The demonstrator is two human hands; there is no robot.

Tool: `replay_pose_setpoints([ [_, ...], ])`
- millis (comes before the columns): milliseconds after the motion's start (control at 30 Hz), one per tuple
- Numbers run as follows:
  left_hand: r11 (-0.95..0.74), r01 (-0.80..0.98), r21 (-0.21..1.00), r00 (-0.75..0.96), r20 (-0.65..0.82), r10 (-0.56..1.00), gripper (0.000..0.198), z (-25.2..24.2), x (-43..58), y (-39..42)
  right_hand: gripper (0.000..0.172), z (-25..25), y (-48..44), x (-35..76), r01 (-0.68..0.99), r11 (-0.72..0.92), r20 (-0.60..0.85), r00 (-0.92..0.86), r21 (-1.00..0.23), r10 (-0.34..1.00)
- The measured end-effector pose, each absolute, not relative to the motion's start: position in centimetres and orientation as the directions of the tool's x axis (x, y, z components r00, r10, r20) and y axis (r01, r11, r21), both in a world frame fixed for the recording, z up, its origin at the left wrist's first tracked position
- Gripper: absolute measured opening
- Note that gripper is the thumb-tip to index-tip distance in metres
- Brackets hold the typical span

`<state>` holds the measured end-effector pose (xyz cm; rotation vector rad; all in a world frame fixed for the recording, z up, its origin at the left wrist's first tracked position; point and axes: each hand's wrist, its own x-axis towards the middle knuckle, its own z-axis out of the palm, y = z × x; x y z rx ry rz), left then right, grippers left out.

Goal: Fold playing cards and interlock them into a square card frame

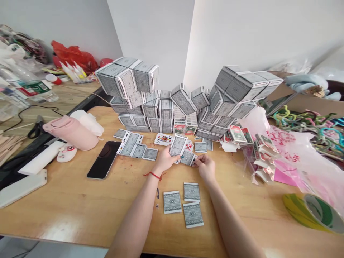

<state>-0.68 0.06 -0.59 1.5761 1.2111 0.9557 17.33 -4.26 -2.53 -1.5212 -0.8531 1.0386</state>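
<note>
Both hands at work on patterned playing cards, mid-tabletop, before a stacked card structure.
We see the left hand (pixel 168 159) with its grip closed on the patterned playing cards (pixel 177 145), thumb laid across them; the right hand (pixel 204 166) has its grip pinched on the right edge of the lower one. These cards sit just above the tabletop (pixel 236 200) or on it; we cannot tell which. Nearer us lie three folded cards (pixel 172 202), backs up. Behind the hands we note a face-up court card (pixel 162 138) and, farther back, the stacked card structure (pixel 166 110) of block-like units. A smartphone (pixel 103 161) lies to the left, a tape roll (pixel 297 209) at far right.
</note>
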Motion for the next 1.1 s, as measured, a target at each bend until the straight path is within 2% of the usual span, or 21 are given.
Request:
replay_pose_setpoints([
  [600,-0.102,0.278,0.955,0.209,0.043,0.977,0.037,-0.7,-0.7,0.2,0.027,-2.2,-4.2,17.7,-0.029,-0.228,-0.226,0.304,-0.973,0.926],
  [867,-0.077,0.301,0.950,0.206,0.014,0.978,0.041,-0.7,-0.7,0.1,0.029,-2.1,-4.4,17.8,-0.094,-0.207,-0.226,0.289,-0.974,0.930],
  [1100,-0.045,0.138,0.989,0.167,0.022,0.986,0.042,-0.9,-0.7,0.3,0.036,-0.7,-4.6,17.6,-0.180,-0.139,-0.176,0.206,-0.974,0.963],
])
